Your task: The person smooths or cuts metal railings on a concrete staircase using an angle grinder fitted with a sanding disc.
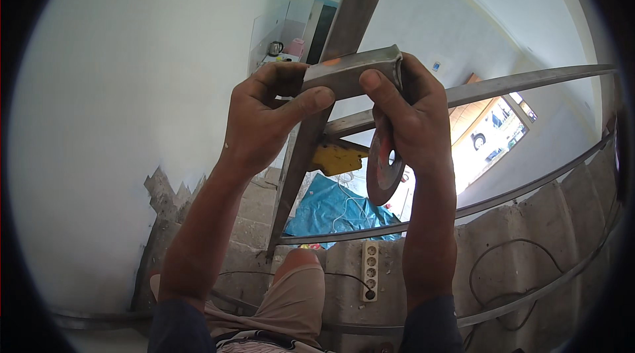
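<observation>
Between both my hands is a short piece of grey metal tube [350, 77], raised in front of a steel post. Its right end has a rough edge, and a small orange glint shows on top. My left hand [254, 118] grips the left end, thumb on the near face. At the right end my right hand [418, 112] closes round the tube with its thumb pressed on it. Below that palm hangs a thin worn abrasive disc [381, 171] with a centre hole, apparently kept by the right hand's fingers, which are partly hidden.
The steel post [360, 6] rises ahead, joined by a metal rail [529, 85]. Lower rails curve round me. A yellow metal plate [338, 159] is behind the post, above a blue tarp [324, 204]. A power strip [370, 274] and black cable [522, 240] lie on concrete steps. A white wall [126, 121] stands left.
</observation>
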{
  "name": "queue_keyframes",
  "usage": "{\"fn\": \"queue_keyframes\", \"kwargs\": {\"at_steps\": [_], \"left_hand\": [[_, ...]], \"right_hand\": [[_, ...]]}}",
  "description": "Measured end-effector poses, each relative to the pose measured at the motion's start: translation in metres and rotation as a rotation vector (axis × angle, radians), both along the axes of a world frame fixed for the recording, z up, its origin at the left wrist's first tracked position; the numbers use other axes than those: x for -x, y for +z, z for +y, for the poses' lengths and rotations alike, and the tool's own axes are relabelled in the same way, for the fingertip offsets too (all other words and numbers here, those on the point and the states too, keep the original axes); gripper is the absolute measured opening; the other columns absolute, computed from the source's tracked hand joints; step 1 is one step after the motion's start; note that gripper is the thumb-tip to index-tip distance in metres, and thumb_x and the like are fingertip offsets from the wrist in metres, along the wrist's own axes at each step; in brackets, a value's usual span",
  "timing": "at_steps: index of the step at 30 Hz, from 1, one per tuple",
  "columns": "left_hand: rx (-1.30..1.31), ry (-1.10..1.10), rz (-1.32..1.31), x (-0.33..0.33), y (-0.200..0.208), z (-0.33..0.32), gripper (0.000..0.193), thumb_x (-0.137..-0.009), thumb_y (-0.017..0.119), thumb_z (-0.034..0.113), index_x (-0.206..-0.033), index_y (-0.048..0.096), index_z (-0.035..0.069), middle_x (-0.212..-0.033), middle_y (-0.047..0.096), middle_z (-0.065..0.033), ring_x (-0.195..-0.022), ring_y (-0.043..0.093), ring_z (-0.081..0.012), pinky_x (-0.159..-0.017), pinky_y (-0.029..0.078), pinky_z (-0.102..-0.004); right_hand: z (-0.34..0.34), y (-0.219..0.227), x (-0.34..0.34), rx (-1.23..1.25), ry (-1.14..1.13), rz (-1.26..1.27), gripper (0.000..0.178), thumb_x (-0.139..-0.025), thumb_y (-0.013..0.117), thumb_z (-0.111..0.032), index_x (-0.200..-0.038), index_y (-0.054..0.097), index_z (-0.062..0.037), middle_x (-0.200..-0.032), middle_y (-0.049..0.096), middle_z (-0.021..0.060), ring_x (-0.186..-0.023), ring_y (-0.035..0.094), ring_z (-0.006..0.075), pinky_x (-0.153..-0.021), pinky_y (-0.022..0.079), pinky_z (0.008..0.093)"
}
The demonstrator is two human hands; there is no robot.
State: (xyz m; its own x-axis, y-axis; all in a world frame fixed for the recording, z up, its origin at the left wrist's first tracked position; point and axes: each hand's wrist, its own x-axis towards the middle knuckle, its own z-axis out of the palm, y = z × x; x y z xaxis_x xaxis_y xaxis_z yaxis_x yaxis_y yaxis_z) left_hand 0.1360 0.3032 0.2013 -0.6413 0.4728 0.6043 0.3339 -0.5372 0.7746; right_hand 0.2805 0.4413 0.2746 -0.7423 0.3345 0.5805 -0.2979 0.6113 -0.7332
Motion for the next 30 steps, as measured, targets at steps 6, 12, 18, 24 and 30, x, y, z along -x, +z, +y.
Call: {"fn": "queue_keyframes", "kwargs": {"at_steps": [6,12,18,24,30], "left_hand": [[-0.008,-0.018,-0.025,-0.0016,-0.0011,0.0006,0.05,-0.084,0.087,0.024,-0.118,0.065,-0.006,-0.102,0.072,-0.0132,-0.096,0.069,-0.0167,-0.087,0.057,-0.0299],[-0.057,-0.01,-0.054,-0.0043,-0.0035,0.0026,0.051,-0.082,0.089,0.026,-0.115,0.067,-0.006,-0.098,0.072,-0.014,-0.088,0.072,-0.0165,-0.077,0.06,-0.0279],[-0.055,0.0,-0.07,-0.005,-0.004,0.0038,0.051,-0.081,0.09,0.026,-0.115,0.069,-0.005,-0.094,0.073,-0.0119,-0.084,0.071,-0.0149,-0.074,0.059,-0.0269],[-0.029,0.022,-0.055,-0.0014,-0.0045,0.0033,0.053,-0.08,0.09,0.028,-0.117,0.069,-0.005,-0.094,0.073,-0.012,-0.083,0.071,-0.0145,-0.073,0.058,-0.0268],[0.006,-0.024,-0.074,-0.0001,-0.0021,-0.0002,0.048,-0.084,0.087,0.019,-0.119,0.066,-0.005,-0.097,0.072,-0.0118,-0.088,0.069,-0.014,-0.084,0.058,-0.0282]], "right_hand": [[0.0003,0.0022,0.0004,-0.008,0.006,0.017,0.049,-0.094,0.078,-0.033,-0.118,0.063,0.0075,-0.095,0.071,0.0129,-0.083,0.066,0.0149,-0.074,0.052,0.0281],[-0.0027,0.0035,0.0017,0.022,0.001,0.009,0.053,-0.093,0.078,-0.034,-0.121,0.062,0.0079,-0.095,0.071,0.0126,-0.08,0.064,0.0135,-0.071,0.051,0.0274],[-0.0022,0.0035,0.0028,0.022,-0.025,0.025,0.055,-0.092,0.079,-0.035,-0.122,0.062,0.0081,-0.097,0.072,0.0129,-0.083,0.065,0.0151,-0.075,0.051,0.0284],[-0.0055,0.0041,0.0031,0.015,-0.042,0.033,0.056,-0.092,0.08,-0.035,-0.122,0.062,0.0087,-0.099,0.072,0.0145,-0.09,0.067,0.0175,-0.082,0.052,0.0304],[-0.0071,0.0027,0.0039,0.02,-0.029,0.053,0.056,-0.091,0.081,-0.035,-0.122,0.062,0.0088,-0.099,0.073,0.0148,-0.091,0.068,0.0172,-0.083,0.053,0.0306]]}}
